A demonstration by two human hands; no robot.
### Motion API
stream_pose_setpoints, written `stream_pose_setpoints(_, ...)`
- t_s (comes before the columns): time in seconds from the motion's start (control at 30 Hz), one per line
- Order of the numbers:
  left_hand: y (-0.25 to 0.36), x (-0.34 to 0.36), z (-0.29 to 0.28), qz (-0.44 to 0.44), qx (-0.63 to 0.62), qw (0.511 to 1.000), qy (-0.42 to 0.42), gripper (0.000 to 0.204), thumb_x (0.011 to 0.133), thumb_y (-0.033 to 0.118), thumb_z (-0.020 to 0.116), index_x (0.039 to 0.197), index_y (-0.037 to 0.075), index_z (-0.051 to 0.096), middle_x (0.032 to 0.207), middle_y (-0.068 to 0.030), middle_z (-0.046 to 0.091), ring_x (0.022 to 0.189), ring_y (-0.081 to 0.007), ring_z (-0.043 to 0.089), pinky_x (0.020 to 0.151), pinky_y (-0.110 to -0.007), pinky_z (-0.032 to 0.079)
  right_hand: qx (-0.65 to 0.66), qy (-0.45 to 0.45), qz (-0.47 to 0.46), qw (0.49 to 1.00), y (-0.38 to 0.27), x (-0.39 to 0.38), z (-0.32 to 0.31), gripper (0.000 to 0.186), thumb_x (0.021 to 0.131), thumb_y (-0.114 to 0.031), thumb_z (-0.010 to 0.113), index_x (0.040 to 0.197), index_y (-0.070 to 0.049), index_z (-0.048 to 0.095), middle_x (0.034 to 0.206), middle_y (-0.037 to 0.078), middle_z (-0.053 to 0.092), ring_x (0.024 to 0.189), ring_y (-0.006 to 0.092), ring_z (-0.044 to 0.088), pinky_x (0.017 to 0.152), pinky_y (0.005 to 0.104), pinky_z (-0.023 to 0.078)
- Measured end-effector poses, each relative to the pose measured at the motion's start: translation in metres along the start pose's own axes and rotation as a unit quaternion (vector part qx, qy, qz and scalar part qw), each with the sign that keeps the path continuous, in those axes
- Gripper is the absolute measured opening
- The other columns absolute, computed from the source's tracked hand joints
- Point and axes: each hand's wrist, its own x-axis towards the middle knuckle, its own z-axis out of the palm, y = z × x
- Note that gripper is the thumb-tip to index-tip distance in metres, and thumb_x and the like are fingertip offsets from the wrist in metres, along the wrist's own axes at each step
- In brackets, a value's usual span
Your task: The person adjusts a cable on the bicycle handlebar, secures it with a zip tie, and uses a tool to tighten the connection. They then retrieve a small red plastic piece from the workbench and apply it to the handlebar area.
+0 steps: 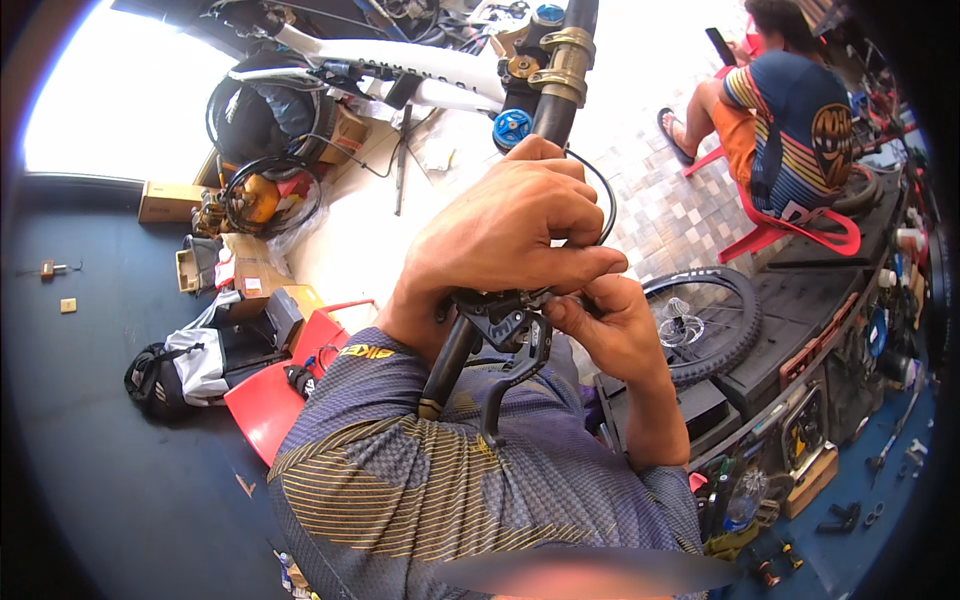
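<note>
A black handlebar [445,365] runs beneath my hands, with a brake lever assembly [510,335] and its curved black lever [505,395]. My left hand [510,225] arches over it with fingers curled, fingertips close to those of my right hand [610,325], which pinches at the top of the assembly beside the lever's pivot. What exactly both hands' fingertips hold is hidden or too small to name. A black cable [605,195] loops up behind my left hand. Above stands a bar [575,30] with brass-coloured clamps [562,70] and a blue knurled cap [512,127].
A person [795,140] holding a phone sits on a red chair [820,235] at upper right. A wheel [735,330] lies on a black bench [780,320] beside scattered tools. Boxes [170,200], a bag [160,380] and a red chair [255,410] are left; a white frame [440,75] is behind.
</note>
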Motion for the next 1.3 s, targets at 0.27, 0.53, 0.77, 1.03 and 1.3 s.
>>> stream_pose_setpoints(0.27, -0.013, -0.007, -0.022, 0.014, -0.128, 0.991, 0.029, 0.035, 0.083, 0.037, 0.083, 0.078, 0.003, 0.072, 0.075, -0.0027, 0.062, 0.076, -0.0175, 0.055, 0.080, -0.034, 0.042, -0.069, 0.012, 0.057, 0.996, 0.033, -0.005, -0.053, 0.025, 0.099, -0.021, 0.074, 0.109, 0.001, 0.072, 0.087, -0.001, 0.070, 0.076, 0.0025, 0.054, 0.068, 0.0194, 0.043)
stream_pose_setpoints(0.53, -0.034, -0.070, -0.058, -0.122, -0.210, 0.954, 0.176, 0.031, 0.098, 0.029, 0.072, 0.106, -0.001, 0.072, 0.101, -0.0054, 0.071, 0.092, -0.0117, 0.062, 0.084, -0.028, 0.049, -0.043, 0.157, 0.078, 0.984, 0.069, -0.039, -0.059, 0.024, 0.099, -0.023, 0.073, 0.106, 0.000, 0.071, 0.081, -0.006, 0.063, 0.072, 0.0002, 0.048, 0.065, 0.0177, 0.036)
stream_pose_setpoints(0.77, -0.134, -0.102, -0.024, -0.204, -0.350, 0.897, 0.178, 0.030, 0.100, 0.030, 0.070, 0.111, 0.002, 0.071, 0.084, 0.0004, 0.064, 0.077, -0.0075, 0.058, 0.074, -0.024, 0.049, -0.034, 0.297, 0.092, 0.950, 0.078, -0.059, -0.006, 0.025, 0.099, -0.023, 0.074, 0.112, -0.003, 0.070, 0.082, -0.008, 0.060, 0.069, -0.0010, 0.043, 0.061, 0.0183, 0.032)
stream_pose_setpoints(1.03, -0.209, -0.135, 0.093, -0.226, -0.520, 0.818, 0.099, 0.035, 0.100, 0.028, 0.068, 0.120, -0.001, 0.068, 0.098, -0.0090, 0.071, 0.090, -0.0164, 0.067, 0.078, -0.032, 0.052, -0.137, 0.521, 0.027, 0.842, 0.152, -0.082, 0.121, 0.021, 0.101, -0.017, 0.068, 0.119, -0.007, 0.065, 0.078, -0.006, 0.055, 0.070, 0.0033, 0.047, 0.062, 0.0217, 0.039)
stream_pose_setpoints(1.3, -0.200, -0.226, 0.122, -0.261, -0.553, 0.756, -0.232, 0.024, 0.105, 0.020, 0.061, 0.120, 0.001, 0.063, 0.084, 0.0015, 0.055, 0.074, -0.0080, 0.052, 0.066, -0.024, 0.043, -0.274, 0.687, 0.191, 0.646, 0.226, -0.136, 0.290, 0.017, 0.094, -0.020, 0.068, 0.108, -0.010, 0.067, 0.092, 0.016, 0.072, 0.088, 0.0380, 0.069, 0.075, 0.0480, 0.052)
